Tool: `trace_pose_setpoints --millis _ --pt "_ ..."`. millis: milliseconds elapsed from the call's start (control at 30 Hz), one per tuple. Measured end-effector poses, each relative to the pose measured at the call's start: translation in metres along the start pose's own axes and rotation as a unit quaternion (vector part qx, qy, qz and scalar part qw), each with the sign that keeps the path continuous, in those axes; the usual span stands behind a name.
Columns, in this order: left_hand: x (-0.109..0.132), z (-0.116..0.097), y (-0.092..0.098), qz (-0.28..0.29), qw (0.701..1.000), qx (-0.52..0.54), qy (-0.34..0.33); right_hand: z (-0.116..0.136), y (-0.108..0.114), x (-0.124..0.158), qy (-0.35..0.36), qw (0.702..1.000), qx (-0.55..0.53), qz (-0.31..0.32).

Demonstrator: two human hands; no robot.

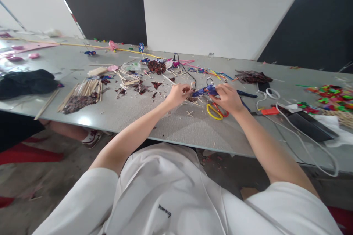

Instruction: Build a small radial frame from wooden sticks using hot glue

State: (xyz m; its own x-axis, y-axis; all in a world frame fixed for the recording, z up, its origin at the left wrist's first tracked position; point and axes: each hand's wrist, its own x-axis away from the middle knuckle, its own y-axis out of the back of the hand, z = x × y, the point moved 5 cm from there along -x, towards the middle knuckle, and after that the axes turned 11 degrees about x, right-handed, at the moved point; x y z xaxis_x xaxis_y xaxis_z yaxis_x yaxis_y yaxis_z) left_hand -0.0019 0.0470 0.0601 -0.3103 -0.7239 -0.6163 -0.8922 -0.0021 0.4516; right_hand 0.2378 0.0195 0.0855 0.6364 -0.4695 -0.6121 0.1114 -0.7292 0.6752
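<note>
My left hand [179,94] is closed, with its fingertips pinched round a pale thin stick [167,79]. The stick runs up and left to a round dark red-brown patterned piece [156,67], which seems to be on its far end. My right hand [227,97] grips a blue glue gun [204,91], its tip pointing left, close to my left fingertips. What lies between the tip and those fingers is too small to make out. Just below the right hand lie scissors with yellow and red handles [215,112]. Dark blue handle-like parts [246,94] stick out right of that hand.
Sticks and dark scraps [140,87] litter the table [132,117]. A bundle of sticks [86,91] lies left, near a dark cloth [27,82]. White cables [306,143], a black box [311,125] and colourful pieces [335,93] are right. Another person's leg [66,132] shows underneath.
</note>
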Motion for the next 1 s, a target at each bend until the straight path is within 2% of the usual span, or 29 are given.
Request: trace_pose_setpoints --millis 567,1000 --pt "-0.0004 0.0019 -0.0001 0.006 1.0 0.002 -0.001 -0.0007 -0.0008 0.0015 0.004 1.0 0.005 0.004" --pt "-0.0006 -0.0015 0.0011 0.009 1.0 0.002 0.022 -0.0026 -0.0002 0.0009 -0.01 0.999 -0.024 0.023"
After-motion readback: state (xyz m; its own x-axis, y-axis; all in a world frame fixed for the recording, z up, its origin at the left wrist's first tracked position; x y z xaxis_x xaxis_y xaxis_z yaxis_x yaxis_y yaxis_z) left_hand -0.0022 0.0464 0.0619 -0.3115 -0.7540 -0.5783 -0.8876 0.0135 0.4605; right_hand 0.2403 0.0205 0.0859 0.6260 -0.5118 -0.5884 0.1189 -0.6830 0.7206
